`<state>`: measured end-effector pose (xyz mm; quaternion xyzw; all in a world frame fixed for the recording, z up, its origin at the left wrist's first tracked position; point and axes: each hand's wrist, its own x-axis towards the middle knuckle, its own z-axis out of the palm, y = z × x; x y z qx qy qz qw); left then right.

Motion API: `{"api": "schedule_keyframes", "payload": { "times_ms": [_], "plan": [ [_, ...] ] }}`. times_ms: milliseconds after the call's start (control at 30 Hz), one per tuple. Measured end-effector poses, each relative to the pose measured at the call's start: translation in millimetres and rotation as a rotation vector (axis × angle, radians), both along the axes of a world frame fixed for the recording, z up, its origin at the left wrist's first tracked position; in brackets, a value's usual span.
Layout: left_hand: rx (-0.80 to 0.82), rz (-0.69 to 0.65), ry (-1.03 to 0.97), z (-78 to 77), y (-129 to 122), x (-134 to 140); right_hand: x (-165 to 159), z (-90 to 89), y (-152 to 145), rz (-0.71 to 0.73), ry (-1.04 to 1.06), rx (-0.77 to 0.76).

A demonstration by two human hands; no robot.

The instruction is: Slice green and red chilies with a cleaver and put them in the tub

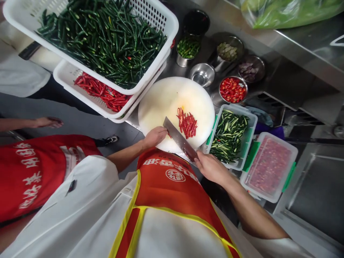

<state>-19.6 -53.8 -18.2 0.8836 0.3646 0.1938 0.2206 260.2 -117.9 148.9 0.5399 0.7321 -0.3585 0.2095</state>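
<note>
My right hand [211,165] grips the handle end of a cleaver [180,140], its broad blade slanting up and left over a round white cutting board [158,95]. On the board, my left hand [156,137] is closed, fingertips bent near the blade's far end. A bit of red chili [169,135] shows at those fingertips, mostly hidden. Beyond the blade lies a small pile of cut red chilies [187,123].
Left of the board, a white basket of green chilies [107,43] sits above a basket of red chilies [103,94]. To the right are a tub of cut green chilies [229,136], a lidded tub [271,166] and several metal bowls [202,74]. A co-worker's hand [49,122] is at left.
</note>
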Motion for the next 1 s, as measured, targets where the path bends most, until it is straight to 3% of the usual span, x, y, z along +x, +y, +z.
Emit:
{"api": "schedule_keyframes", "payload": {
  "times_ms": [267,400,500,600,733,900,1000],
  "plan": [
    [-0.033,0.009,-0.015,0.9,2,1,-42,-48.9,17,-0.067,0.026,0.103],
    [-0.023,0.035,-0.018,2.2,0,1,-36,-56.8,24,-0.162,0.078,0.146],
    [-0.018,0.064,0.001,1.2,-3,1,-17,-57.3,16,-0.397,0.207,0.164],
    [-0.01,0.084,0.023,-0.4,1,7,-1,-62.6,-5,-0.766,0.354,0.125],
    [-0.043,0.143,-0.005,-0.7,32,32,12,-77.9,-43,-1.162,0.492,0.147],
    [-0.037,0.395,-0.079,1.4,70,84,14,-94.4,-81,-1.342,0.63,0.073],
    [-0.053,0.361,-0.011,3.1,67,112,9,-101.2,-84,-1.368,0.745,0.003]
  ]
}}
